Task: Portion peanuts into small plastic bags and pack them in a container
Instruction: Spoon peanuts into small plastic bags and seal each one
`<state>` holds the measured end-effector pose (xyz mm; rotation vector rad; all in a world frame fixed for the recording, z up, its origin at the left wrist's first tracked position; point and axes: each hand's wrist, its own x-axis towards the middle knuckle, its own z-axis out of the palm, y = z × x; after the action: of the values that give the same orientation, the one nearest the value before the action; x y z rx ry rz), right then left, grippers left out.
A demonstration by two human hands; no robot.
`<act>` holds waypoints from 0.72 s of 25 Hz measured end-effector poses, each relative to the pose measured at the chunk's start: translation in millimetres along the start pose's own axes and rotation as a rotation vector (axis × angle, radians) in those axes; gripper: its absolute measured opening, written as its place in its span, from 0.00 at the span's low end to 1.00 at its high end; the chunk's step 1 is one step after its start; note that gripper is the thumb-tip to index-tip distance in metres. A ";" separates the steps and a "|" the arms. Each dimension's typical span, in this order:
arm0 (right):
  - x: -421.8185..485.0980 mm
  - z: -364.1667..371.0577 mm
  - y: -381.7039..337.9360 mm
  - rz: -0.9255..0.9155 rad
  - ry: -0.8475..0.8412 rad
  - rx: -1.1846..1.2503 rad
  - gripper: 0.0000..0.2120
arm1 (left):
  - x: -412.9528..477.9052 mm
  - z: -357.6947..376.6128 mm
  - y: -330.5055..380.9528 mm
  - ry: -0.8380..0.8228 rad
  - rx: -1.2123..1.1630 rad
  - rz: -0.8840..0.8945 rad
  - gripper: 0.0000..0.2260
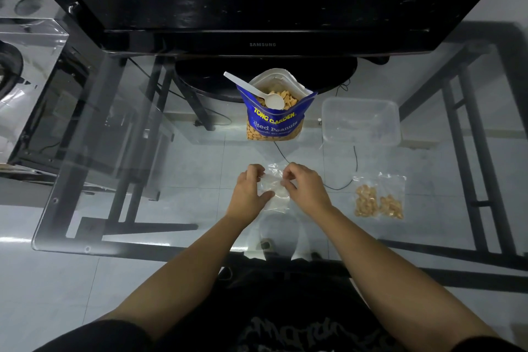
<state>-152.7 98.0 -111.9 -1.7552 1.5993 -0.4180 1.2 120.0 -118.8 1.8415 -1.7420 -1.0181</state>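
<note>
A small clear plastic bag (275, 191), with no peanuts in it, lies between my hands on the glass table. My left hand (249, 194) pinches its left side and my right hand (305, 190) pinches its top right edge. Straight beyond stands an open blue peanut pouch (275, 120) with a white plastic spoon (257, 91) resting in the nuts. A clear, empty-looking plastic container (360, 121) sits to the pouch's right. Two small bags filled with peanuts (378, 198) lie side by side to the right of my right hand.
A black television (263, 8) on a round base stands at the back of the glass table (128, 151). Black cables run under the glass near the pouch. A transparent box (28, 46) sits off to the far left. The table's front edge is close to my body.
</note>
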 end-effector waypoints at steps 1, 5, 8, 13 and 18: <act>-0.2 -0.4 -1.2 0.015 -0.006 0.063 0.04 | 0.0 -0.9 0.3 0.003 -0.017 0.005 0.21; 0.1 -3.5 -2.2 0.175 0.006 0.417 0.09 | -0.9 -6.1 3.5 0.053 -0.273 -0.098 0.14; 1.1 -5.9 -2.2 0.264 0.027 0.597 0.15 | 2.4 -12.3 3.6 0.053 -0.495 -0.234 0.09; 1.9 -13.0 0.8 0.371 0.103 0.681 0.13 | 7.2 -12.8 3.1 0.024 -0.509 -0.308 0.06; -0.5 -39.8 8.9 0.351 0.158 0.589 0.15 | 5.2 -5.3 0.5 0.098 -0.124 -0.321 0.10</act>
<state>-185.6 87.3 -90.3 -1.0020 1.6351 -0.7749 4.5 113.8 -116.1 2.0946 -1.3226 -1.1042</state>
